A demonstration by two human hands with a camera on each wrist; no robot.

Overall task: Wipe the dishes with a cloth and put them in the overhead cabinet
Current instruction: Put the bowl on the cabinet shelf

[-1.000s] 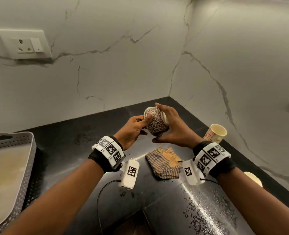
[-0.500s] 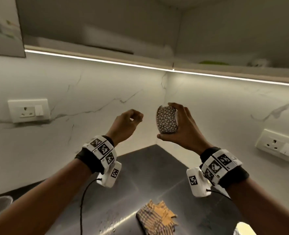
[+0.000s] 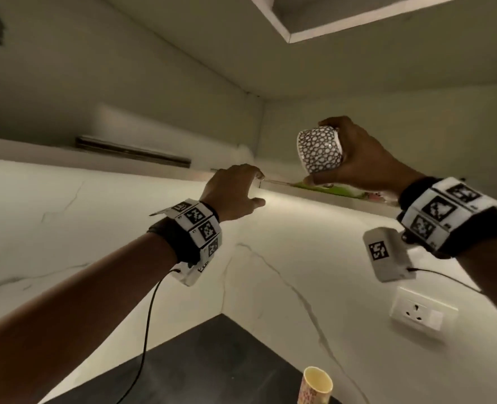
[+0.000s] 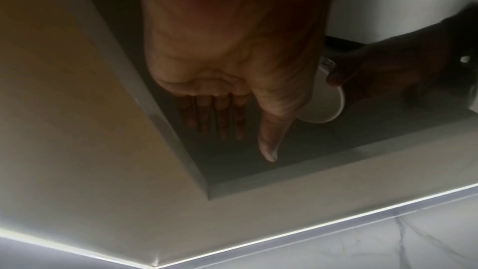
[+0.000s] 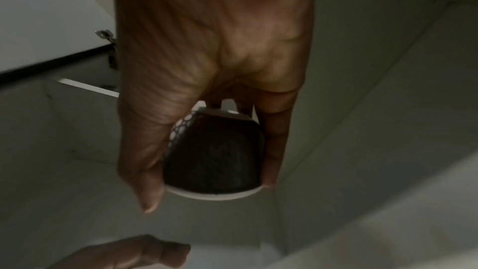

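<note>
Bowl tilted sideways in right hand, rim rightward.

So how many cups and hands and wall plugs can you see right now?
Patterned cups: 1, held in the right hand (patterned cup).
Paper cups: 1, down on the black counter (paper cup).
Hands: 2, the right one and the left hand, which holds nothing.
Wall sockets: 1 (wall socket).
Total: 5 things.
</note>
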